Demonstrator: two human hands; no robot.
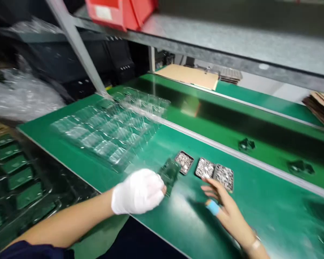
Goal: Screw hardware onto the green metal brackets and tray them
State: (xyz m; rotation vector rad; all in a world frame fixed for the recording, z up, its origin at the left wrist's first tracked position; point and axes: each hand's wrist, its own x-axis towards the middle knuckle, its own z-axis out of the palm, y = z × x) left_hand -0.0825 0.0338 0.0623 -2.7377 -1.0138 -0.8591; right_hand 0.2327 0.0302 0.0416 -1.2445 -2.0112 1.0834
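Observation:
My left hand, in a white glove, is closed around one end of a dark green, see-through plastic piece. The piece is held tilted above the green bench, and its exact kind is not clear. Just past it lies a small black tray of tiny metal parts. Two similar trays, a middle tray and a right tray, sit side by side. My bare right hand, with blue tape on its thumb, is open beside these two. Its fingers are bent and apart, the fingertips close to the middle tray's near edge.
Clear plastic trays with moulded pockets lie on the bench's left. Beyond a metal strip, dark parts rest on a green surface. Overhead runs a metal shelf with a red bin. Pocketed trays stand at lower left.

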